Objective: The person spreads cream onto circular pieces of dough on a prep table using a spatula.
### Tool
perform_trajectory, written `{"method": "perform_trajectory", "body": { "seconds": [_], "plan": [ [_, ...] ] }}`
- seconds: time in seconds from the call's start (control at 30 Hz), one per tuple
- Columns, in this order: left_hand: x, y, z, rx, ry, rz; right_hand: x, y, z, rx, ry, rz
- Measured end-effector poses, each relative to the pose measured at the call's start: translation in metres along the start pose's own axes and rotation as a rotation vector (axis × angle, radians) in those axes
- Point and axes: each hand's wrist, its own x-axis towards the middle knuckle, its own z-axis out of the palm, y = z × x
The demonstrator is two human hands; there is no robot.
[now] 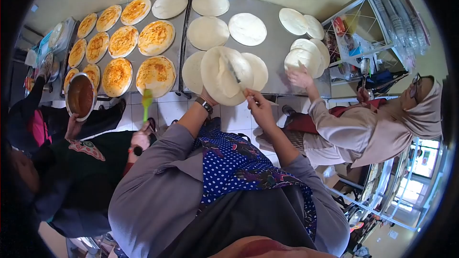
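My left hand [209,96] holds a round pizza base [213,69] up from its near edge, above the table's front. A creamy pale patch lies on the base's upper face. My right hand [261,110] is closed round the handle of a spreading knife [233,70], its narrow metal blade lying against that patch. Behind the held base, two more pale bases [192,74] [257,69] are partly hidden. Several plain white bases, such as one base [247,29], lie farther back on the metal table [267,52].
To the left, a co-worker holds a bowl of red sauce [80,96] and a green brush [147,101] near several sauced bases [117,76]. At right, another co-worker's hand [300,77] touches stacked bases [302,62]. A wire rack [373,5] stands behind.
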Motion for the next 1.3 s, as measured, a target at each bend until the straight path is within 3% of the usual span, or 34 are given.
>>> {"method": "perform_trajectory", "body": {
  "seconds": [0.03, 0.13, 0.17, 0.23, 0.27, 0.33, 0.4, 0.43, 0.5, 0.57, 0.67, 0.77, 0.97, 1.03, 1.13, 1.23, 1.3],
  "plan": [
    [-0.003, -0.002, 0.004, -0.06, -0.069, -0.016, -0.007, 0.0, -0.002, -0.003, -0.009, -0.011],
    [-0.012, -0.008, 0.007, -0.099, -0.138, -0.009, -0.052, -0.007, -0.019, -0.404, -0.04, -0.485],
    [-0.017, -0.009, 0.006, -0.083, -0.134, 0.002, -0.065, -0.007, -0.034, -0.402, -0.046, -0.491],
    [-0.03, -0.014, 0.003, -0.05, -0.125, 0.02, -0.083, 0.0, -0.072, -0.829, -0.046, -0.494],
    [-0.034, -0.016, 0.001, -0.035, -0.118, 0.027, -0.086, 0.006, -0.09, -0.826, -0.049, -0.496],
    [-0.051, -0.021, -0.003, -0.002, -0.105, 0.038, -0.093, 0.015, -0.113, -0.941, 0.144, -0.498],
    [-0.057, -0.033, -0.005, 0.033, -0.094, 0.05, -0.103, 0.021, -0.112, -0.837, 0.17, -0.528],
    [-0.063, -0.029, -0.005, 0.052, -0.09, 0.057, -0.107, 0.019, -0.109, -0.737, 0.197, -0.556],
    [-0.055, -0.044, -0.002, 0.093, -0.079, 0.065, -0.115, 0.019, -0.082, -0.741, -0.013, -0.607],
    [-0.06, -0.056, -0.002, 0.13, -0.069, 0.066, -0.109, 0.031, -0.059, -0.69, -0.016, -0.643],
    [-0.08, -0.064, -0.008, 0.179, -0.06, 0.079, -0.082, 0.032, -0.05, -0.753, 0.16, -0.723],
    [-0.077, -0.069, -0.006, 0.229, -0.05, 0.084, -0.075, 0.023, -0.046, -0.739, 0.296, -0.7],
    [-0.066, -0.068, -0.004, 0.299, -0.051, 0.122, -0.117, 0.039, -0.05, -0.594, 0.294, -0.44],
    [-0.062, -0.066, -0.004, 0.319, -0.049, 0.137, -0.144, 0.04, -0.04, -0.351, 0.22, -0.392],
    [-0.046, -0.06, -0.002, 0.353, -0.042, 0.149, -0.175, 0.018, -0.037, -0.098, -0.075, -0.13],
    [-0.043, -0.057, -0.002, 0.395, -0.034, 0.147, -0.158, 0.004, -0.045, 0.012, -0.106, -0.044],
    [-0.047, -0.065, -0.004, 0.423, -0.033, 0.145, -0.121, 0.003, -0.049, 0.208, 0.08, -0.026]
  ]
}}
